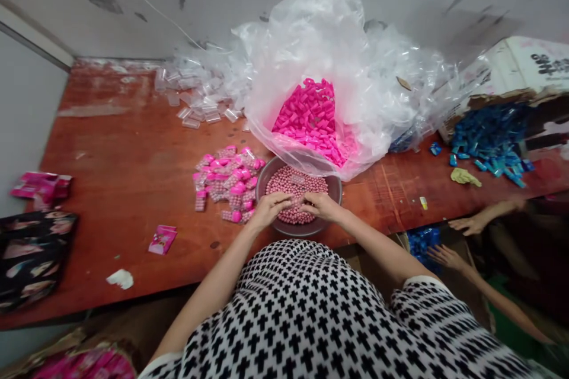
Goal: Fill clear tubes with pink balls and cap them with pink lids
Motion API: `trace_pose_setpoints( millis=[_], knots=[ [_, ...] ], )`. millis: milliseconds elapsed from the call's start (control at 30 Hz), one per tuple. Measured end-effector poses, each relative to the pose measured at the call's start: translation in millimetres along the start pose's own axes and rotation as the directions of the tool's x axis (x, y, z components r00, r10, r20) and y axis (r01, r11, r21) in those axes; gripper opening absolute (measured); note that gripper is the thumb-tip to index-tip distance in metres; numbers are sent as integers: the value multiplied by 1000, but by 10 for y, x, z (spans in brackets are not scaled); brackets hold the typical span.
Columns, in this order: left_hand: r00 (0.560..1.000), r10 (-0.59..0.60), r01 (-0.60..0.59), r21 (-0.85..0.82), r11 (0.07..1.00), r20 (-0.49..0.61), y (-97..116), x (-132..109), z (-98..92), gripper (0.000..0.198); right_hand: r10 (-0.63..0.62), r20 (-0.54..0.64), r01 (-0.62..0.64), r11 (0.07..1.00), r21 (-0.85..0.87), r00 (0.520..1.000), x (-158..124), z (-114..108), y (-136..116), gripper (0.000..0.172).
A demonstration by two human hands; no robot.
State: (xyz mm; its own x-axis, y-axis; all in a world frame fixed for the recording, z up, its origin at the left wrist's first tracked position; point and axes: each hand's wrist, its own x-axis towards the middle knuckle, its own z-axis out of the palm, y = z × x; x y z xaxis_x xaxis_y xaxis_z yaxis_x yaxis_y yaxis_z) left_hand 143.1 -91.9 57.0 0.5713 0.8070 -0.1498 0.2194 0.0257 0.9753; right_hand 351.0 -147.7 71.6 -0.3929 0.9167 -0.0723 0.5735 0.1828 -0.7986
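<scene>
A dark bowl (336,192) of small pink beads (297,214) stands at the table's front edge. Over its left part is my left hand (274,207), fingers closed together near the beads. My right hand (320,205) is over the right part, its fingers also pressed together. A clear container seems to be between the fingertips, but it is blurred; what each hand grips is too small to make out. Another clear container (297,179) lies on the beads. Filled containers with pink caps (231,180) are piled left of the bowl. Behind it, a plastic bag (320,35) holds pink caps (309,112).
Clear empty containers (195,95) lie at the back of the wooden table (120,160). Pink packets (162,239) and a dark floral cloth (35,254) are at left. A carton (520,65) and blue pieces (489,136) sit at right, where another person's hands (448,257) show.
</scene>
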Motion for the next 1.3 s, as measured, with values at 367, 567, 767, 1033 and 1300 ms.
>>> trace_pose_setpoints(
  millis=[367, 567, 767, 1033, 1300],
  knots=[
    [933, -299, 189, -435, 880, -199, -33, 27, 14, 57, 339, -569, -489, 863, -130, 749, 769, -1074, 621, 27],
    [925, -350, 228, -521, 823, -147, 8, 56, 73, 56, 528, -463, -701, 580, -416, 712, 1162, -1259, 928, 32],
    [951, -206, 79, -461, 884, -232, 136, 153, 48, 46, 250, -493, -476, 779, -409, 833, 814, -1431, 828, 33],
    [959, 85, -176, -331, 927, -272, 557, 388, 193, 35, -53, -369, 46, 999, -30, 928, 344, -1208, 37, 24],
    [967, 73, -160, -362, 919, -243, 568, 233, 334, 37, 164, -329, 48, 833, 552, 930, 325, -683, -149, 33]
  ],
)
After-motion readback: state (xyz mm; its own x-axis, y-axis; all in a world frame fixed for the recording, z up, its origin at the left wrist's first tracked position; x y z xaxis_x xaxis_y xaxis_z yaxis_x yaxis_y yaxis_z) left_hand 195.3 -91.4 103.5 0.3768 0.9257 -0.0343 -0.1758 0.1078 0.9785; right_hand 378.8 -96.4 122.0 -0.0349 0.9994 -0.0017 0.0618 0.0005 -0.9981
